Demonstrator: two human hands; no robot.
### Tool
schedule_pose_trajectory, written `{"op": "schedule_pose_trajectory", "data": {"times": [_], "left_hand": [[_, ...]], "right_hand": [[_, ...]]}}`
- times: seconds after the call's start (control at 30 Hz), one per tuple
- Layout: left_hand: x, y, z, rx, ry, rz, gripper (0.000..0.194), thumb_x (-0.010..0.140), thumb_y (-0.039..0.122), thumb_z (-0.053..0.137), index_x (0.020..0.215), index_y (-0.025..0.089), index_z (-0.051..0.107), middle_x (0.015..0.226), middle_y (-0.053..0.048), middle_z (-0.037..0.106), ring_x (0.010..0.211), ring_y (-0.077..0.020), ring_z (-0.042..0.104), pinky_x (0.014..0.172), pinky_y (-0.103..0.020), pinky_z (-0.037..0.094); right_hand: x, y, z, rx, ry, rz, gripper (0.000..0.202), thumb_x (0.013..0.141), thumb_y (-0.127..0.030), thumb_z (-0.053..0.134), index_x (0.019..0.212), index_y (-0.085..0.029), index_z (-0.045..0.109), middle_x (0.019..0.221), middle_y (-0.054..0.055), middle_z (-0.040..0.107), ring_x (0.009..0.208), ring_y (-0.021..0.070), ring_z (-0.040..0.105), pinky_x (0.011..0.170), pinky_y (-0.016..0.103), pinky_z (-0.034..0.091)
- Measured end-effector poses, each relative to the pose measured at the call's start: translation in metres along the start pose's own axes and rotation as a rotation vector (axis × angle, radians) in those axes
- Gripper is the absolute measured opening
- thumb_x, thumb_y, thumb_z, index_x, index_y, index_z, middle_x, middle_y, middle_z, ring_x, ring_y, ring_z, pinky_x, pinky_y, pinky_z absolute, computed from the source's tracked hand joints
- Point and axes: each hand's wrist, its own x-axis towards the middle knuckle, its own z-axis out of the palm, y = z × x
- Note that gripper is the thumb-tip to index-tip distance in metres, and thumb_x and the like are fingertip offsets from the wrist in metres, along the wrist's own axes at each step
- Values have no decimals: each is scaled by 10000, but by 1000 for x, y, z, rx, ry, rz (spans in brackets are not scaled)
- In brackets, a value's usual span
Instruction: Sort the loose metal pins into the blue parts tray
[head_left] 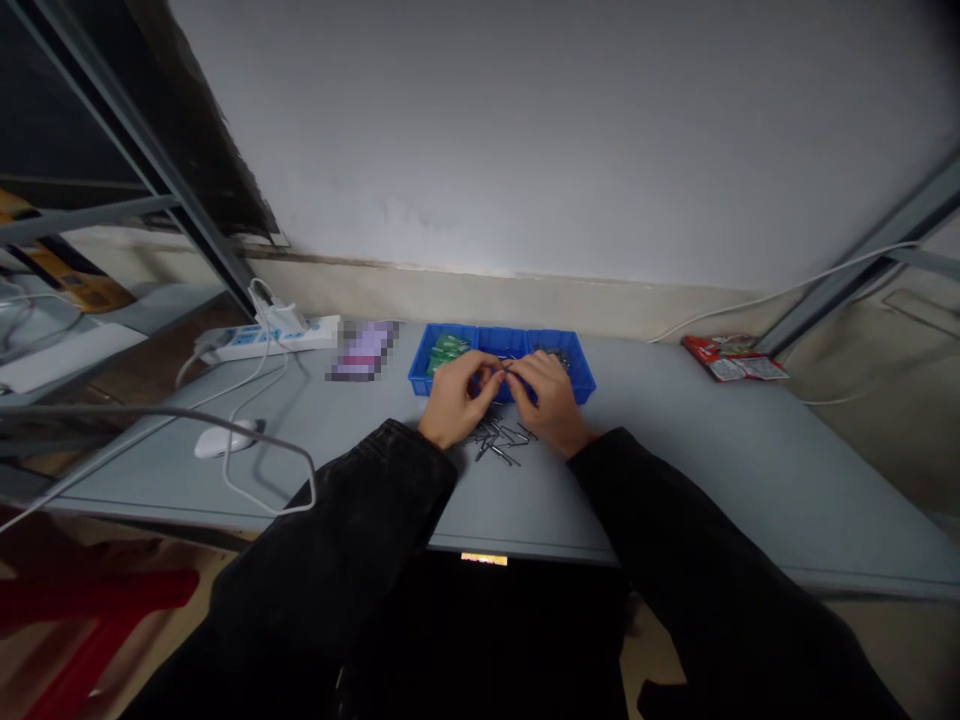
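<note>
My left hand (pixel 459 393) and my right hand (pixel 550 396) meet over the front of a blue divided bin (pixel 583 384), fingertips pinched close together. Whatever sits between the fingertips is too small to make out. Green packets (pixel 448 350) fill the bin's left compartment. Small metal parts lie in its right compartment, partly behind my right hand. A few thin pieces show in the middle compartment, mostly covered by my fingers. Below my hands, a loose pile of slim metal pins or screws (pixel 495 440) is spread on the grey table (pixel 525 515).
At the left are a white power strip (pixel 259 343) with a plugged-in charger, a purple pixelated item (pixel 364 352), a white mouse (pixel 223 440) and looping white cables. A red packet (pixel 733 359) lies at the right by the metal frame. The wall closes off the back.
</note>
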Motion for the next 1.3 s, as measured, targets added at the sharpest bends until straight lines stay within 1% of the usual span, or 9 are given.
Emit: {"op": "schedule_pose_trajectory", "data": {"times": [0.13, 0.37, 0.73, 0.83, 0.93, 1.03, 1.13, 1.2, 1.3], "left_hand": [[0, 2, -1, -28, 7, -10, 79, 949, 230, 580, 960, 161, 616, 847, -17, 640, 735, -121, 585, 600, -215, 454], [2, 3, -2, -47, 5, 20, 56, 937, 186, 580, 958, 159, 625, 903, -35, 660, 788, -128, 601, 627, -222, 484], [1, 0, 0, -50, -25, -71, 154, 980, 294, 585, 1009, 164, 664, 892, -32, 703, 771, -138, 633, 661, -247, 476], [1, -1, 0, -30, -54, -54, 161, 985, 292, 580, 1013, 163, 673, 921, -43, 717, 783, -139, 634, 687, -256, 483], [1, 0, -1, -6, -72, -27, 160, 990, 273, 567, 1000, 160, 679, 926, -49, 722, 775, -141, 630, 702, -268, 486], [1, 1, -1, 8, -58, -27, 154, 990, 262, 564, 988, 157, 677, 899, -43, 719, 755, -141, 625, 704, -271, 488], [1, 1, -2, 16, -39, -27, 146, 986, 260, 569, 981, 158, 673, 880, -41, 714, 740, -141, 624, 702, -271, 492], [1, 1, -2, 18, -32, -29, 139, 985, 258, 572, 981, 162, 672, 866, -35, 710, 725, -136, 619, 699, -267, 493], [1, 1, -2, 29, -36, -38, 134, 984, 258, 575, 976, 165, 671, 844, -23, 703, 700, -128, 605, 698, -265, 490]], "right_hand": [[0, -3, 0, 17, -34, 15, 136, 1009, -213, 488, 1004, -195, 622, 939, 57, 660, 897, 239, 556, 848, 415, 413], [2, 0, 0, 38, 15, 24, 130, 1024, -230, 488, 953, -205, 594, 956, 57, 633, 929, 240, 534, 859, 417, 430], [4, -2, -3, 28, 112, 87, 160, 1048, -247, 417, 938, -211, 528, 916, 61, 591, 892, 237, 508, 825, 404, 421], [5, -4, -5, 16, 134, 96, 181, 1049, -261, 429, 900, -213, 519, 870, 57, 575, 853, 232, 494, 795, 393, 417], [6, -5, -6, 27, 116, 103, 196, 1047, -262, 434, 875, -217, 516, 839, 51, 565, 833, 230, 493, 778, 389, 417], [6, -6, -6, 57, 89, 124, 171, 1042, -250, 434, 912, -215, 539, 872, 57, 581, 856, 232, 513, 792, 397, 435], [5, -7, -5, 80, 87, 138, 115, 1030, -246, 464, 1042, -209, 572, 983, 77, 609, 931, 242, 547, 852, 421, 459], [5, -7, -4, 89, 93, 133, 138, 1028, -241, 472, 1112, -212, 578, 1050, 85, 611, 990, 247, 558, 897, 433, 465], [4, -6, -3, 91, 84, 122, 148, 1036, -239, 459, 1084, -222, 598, 1042, 81, 601, 1002, 244, 565, 901, 428, 474]]}}
